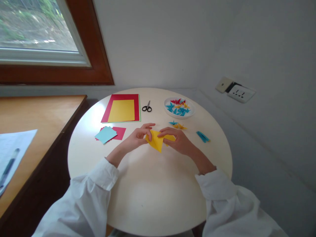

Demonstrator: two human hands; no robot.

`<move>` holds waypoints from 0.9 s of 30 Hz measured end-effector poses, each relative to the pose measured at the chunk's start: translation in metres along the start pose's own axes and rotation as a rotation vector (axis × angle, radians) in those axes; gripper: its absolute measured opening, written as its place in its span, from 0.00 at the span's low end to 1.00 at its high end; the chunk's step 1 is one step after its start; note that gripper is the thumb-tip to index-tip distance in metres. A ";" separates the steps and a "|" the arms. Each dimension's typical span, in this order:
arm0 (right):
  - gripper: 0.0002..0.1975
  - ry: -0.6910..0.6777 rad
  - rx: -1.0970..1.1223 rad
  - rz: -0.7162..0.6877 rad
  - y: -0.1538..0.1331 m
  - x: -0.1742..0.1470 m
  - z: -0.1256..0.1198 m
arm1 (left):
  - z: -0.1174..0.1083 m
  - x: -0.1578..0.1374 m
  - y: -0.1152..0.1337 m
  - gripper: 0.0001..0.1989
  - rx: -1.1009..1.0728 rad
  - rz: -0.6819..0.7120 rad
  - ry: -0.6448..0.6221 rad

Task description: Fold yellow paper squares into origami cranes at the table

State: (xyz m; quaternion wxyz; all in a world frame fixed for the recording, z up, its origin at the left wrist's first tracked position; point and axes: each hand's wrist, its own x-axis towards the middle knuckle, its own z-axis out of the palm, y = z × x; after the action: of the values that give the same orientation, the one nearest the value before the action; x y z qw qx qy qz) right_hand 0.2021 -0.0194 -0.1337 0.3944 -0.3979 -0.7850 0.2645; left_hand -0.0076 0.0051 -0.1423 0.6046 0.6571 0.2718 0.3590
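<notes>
A yellow sheet of origami paper (156,141), partly folded, is held up between both hands over the middle of the round table. My left hand (138,135) pinches its left side between thumb and fingers, with some fingers stretched past it. On the other side, my right hand (179,141) grips the paper near its upper middle and right part, covering some of it. Just behind the right hand lie a blue paper crane (173,123) and a yellow paper crane (180,126).
A white dish (166,112) of several red, blue and yellow cranes stands at the back right. Blue folded strips (203,136) lie at right. Scissors (147,107), large red and yellow sheets (120,110), and small light-blue squares (106,134) over red ones (120,132) lie at back and left.
</notes>
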 end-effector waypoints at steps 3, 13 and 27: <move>0.07 0.091 0.081 0.050 0.007 -0.001 0.011 | -0.002 -0.001 -0.008 0.06 -0.021 -0.010 0.073; 0.03 0.379 0.088 0.134 0.024 -0.007 0.028 | -0.009 -0.002 -0.017 0.05 0.293 0.055 0.380; 0.03 0.379 0.098 0.146 0.023 -0.012 0.032 | -0.008 -0.007 -0.014 0.06 0.377 0.097 0.248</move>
State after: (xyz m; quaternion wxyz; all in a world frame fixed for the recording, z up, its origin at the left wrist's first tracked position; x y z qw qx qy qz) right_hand 0.1896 -0.0203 -0.1724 0.5338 -0.4767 -0.6519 0.2507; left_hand -0.0168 0.0058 -0.1572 0.4154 0.7215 0.3743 0.4084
